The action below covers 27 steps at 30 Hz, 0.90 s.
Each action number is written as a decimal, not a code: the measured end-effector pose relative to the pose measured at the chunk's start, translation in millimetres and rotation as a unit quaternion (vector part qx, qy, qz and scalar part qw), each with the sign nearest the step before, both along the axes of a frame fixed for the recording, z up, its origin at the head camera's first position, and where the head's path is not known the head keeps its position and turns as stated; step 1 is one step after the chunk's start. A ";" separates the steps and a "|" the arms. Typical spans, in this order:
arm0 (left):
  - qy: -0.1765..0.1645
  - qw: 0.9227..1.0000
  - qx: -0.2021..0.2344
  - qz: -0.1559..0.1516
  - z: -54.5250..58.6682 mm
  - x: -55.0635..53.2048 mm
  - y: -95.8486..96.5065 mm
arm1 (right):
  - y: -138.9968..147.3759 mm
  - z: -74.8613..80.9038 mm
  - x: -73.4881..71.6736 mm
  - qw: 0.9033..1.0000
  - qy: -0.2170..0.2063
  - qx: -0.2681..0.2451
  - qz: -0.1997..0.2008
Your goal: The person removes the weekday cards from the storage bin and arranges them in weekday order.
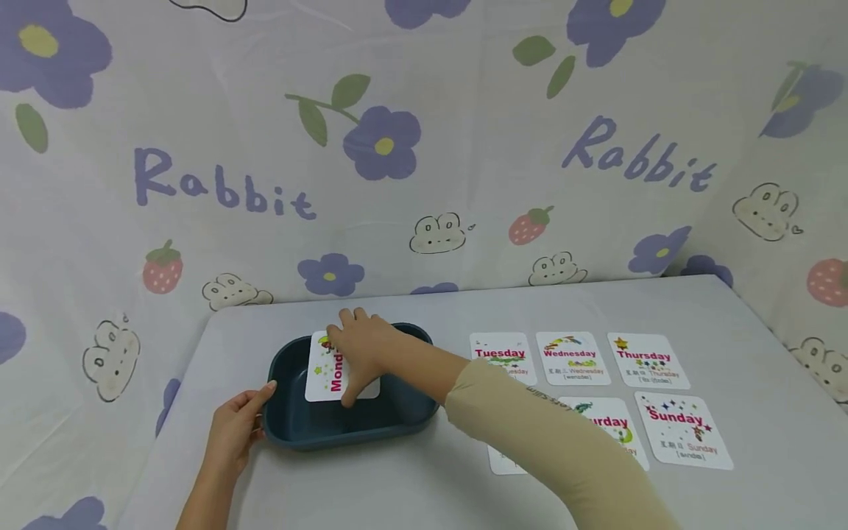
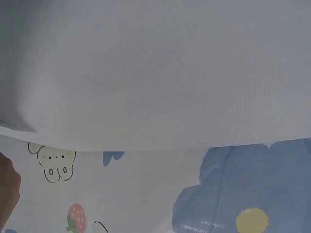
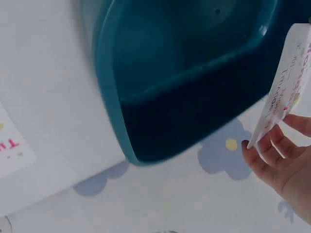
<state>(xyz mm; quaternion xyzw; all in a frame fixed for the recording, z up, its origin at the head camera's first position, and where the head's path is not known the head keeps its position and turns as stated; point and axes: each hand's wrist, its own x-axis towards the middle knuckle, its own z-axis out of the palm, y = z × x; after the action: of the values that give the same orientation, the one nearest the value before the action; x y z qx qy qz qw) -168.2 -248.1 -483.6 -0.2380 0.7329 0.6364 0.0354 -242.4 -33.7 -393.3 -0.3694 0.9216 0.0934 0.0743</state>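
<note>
My left hand [image 1: 233,429] holds the left end of a dark teal oblong basin [image 1: 351,439], thumb over its rim. Only a sliver of that hand [image 2: 7,187] enters the left wrist view. Above the basin, my right hand [image 1: 371,352] pinches a white card [image 1: 321,383] printed "Monday" in red, turned sideways. From the right wrist view, the thumb and fingers of the right hand [image 3: 286,162] grip one edge of the tilted Monday card [image 3: 284,87], beside the teal basin [image 3: 109,92]. In the head view the hand covers part of the card.
Right of the basin lie several weekday cards in two rows: Tuesday [image 1: 500,347], Wednesday [image 1: 571,353], Thursday [image 1: 649,361] behind, Sunday [image 1: 685,430] in front. My right sleeve [image 1: 550,434] partly covers two front cards. A printed rabbit-and-flower cloth [image 1: 464,169] hangs behind the white table [image 1: 318,493].
</note>
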 end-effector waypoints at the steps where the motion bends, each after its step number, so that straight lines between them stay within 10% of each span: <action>1: -0.001 1.000 0.002 -0.001 0.1 0.4 -0.1 | 2.0 2.6 0.3 1.000 0.002 0.000 0.001; 27: 0.001 1.000 0.027 -0.006 1.3 1.5 -2.9 | 99.7 44.4 29.7 0.996 0.004 -0.093 -0.003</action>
<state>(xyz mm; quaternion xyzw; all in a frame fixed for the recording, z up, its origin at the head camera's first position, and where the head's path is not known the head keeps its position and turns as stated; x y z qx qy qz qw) -166.6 -251.0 -482.3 -0.2323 0.7168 0.6559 0.0450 -212.7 66.1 -348.9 -0.3715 0.9277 0.0087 0.0361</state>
